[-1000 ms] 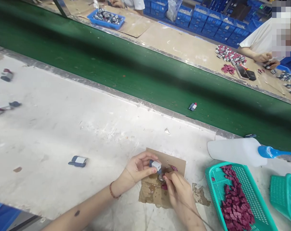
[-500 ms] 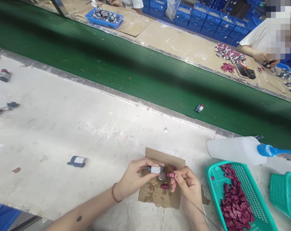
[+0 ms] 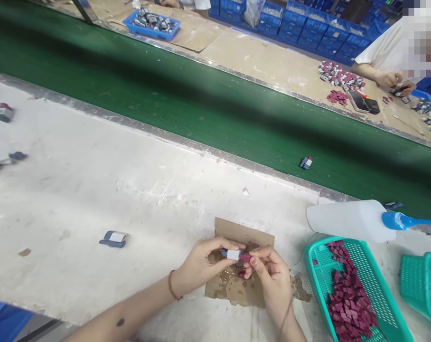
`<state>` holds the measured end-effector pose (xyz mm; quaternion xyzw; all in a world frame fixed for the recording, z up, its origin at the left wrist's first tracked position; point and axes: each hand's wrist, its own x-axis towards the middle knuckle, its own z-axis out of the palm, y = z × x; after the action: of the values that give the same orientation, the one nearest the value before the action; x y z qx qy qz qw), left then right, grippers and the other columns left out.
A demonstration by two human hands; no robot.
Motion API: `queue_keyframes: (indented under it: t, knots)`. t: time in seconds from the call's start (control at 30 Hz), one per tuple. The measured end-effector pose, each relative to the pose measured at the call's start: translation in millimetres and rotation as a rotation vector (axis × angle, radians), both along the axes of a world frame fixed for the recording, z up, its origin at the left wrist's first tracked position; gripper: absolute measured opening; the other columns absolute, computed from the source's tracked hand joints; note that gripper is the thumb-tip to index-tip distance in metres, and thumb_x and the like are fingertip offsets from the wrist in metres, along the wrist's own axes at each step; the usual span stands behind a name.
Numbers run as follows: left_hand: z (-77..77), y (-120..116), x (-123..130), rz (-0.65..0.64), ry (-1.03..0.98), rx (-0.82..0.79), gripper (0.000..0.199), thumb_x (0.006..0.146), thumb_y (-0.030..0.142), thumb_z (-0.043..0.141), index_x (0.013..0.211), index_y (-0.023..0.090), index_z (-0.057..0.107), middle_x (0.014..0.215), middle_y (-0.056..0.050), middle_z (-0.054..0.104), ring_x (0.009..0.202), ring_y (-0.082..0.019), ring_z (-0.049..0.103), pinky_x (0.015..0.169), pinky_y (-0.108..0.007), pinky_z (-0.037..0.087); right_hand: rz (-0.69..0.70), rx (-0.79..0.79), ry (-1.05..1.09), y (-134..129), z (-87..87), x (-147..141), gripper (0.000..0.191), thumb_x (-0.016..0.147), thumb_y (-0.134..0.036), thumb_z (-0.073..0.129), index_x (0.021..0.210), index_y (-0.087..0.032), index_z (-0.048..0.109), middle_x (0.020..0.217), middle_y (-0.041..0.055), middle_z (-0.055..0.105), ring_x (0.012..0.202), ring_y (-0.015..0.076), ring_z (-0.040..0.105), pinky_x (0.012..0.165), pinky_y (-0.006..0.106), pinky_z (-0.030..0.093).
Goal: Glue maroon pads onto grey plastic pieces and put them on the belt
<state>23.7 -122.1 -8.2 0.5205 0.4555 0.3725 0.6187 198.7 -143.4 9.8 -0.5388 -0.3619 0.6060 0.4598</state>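
Note:
My left hand pinches a small grey-blue and white block between thumb and fingers. A little maroon piece is held in the fingertips of my right hand, against the right end of the block. Whether the two are joined I cannot tell. Both hands are over a stained piece of cardboard on the white table. A round dark cap on the cardboard is mostly hidden behind my fingers, with another maroon bit beside it.
At right stand a green basket of maroon pieces, a second green basket and a lying white bottle with blue nozzle. Another block lies left. Beyond runs a green conveyor belt carrying a block; a co-worker's hands are across it.
My right hand has moved left, bringing the maroon piece from apart to against the block's end. The block on the belt has shifted right.

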Motion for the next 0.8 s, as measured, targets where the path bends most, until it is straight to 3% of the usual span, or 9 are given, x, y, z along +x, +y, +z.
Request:
queue_keyframes:
  t: [0.3, 0.67, 0.8]
  knots:
    - [-0.2, 1, -1, -0.027, 0.024, 0.068, 0.015, 0.082, 0.03, 0.068, 0.09, 0.018, 0.073, 0.099, -0.009, 0.078, 0.093, -0.023, 0.074, 0.085, -0.033, 0.061, 0.053, 0.026, -0.068, -1, -4.9, 2, 0.033, 0.081, -0.049, 0.072, 0.076, -0.018, 0.066, 0.063, 0.0023, 0.066, 0.051, 0.0133, 0.061, 0.051, 0.024, 0.054]
    - [-6.8, -3, -2, -0.058, 0.073, 0.503, 0.014, 0.088, 0.022, 0.064, 0.101, 0.019, 0.071, 0.098, -0.009, 0.078, 0.09, -0.02, 0.075, 0.081, -0.027, 0.062, 0.136, 0.044, -0.145, -4, 0.7, 1, 0.033, 0.084, -0.049, 0.067, 0.073, -0.018, 0.063, 0.061, 0.0011, 0.062, 0.052, 0.0131, 0.058, 0.049, 0.023, 0.051]
    - [0.6, -3, 0, -0.074, 0.15, 0.579, 0.016, 0.089, 0.021, 0.062, 0.103, 0.02, 0.071, 0.096, -0.009, 0.077, 0.085, -0.018, 0.074, 0.076, -0.025, 0.061, 0.174, 0.114, -0.382, -8, 13.8, 18, 0.028, 0.089, -0.044, 0.061, 0.078, -0.019, 0.068, 0.066, 0.0032, 0.068, 0.056, 0.0156, 0.063, 0.052, 0.024, 0.052]
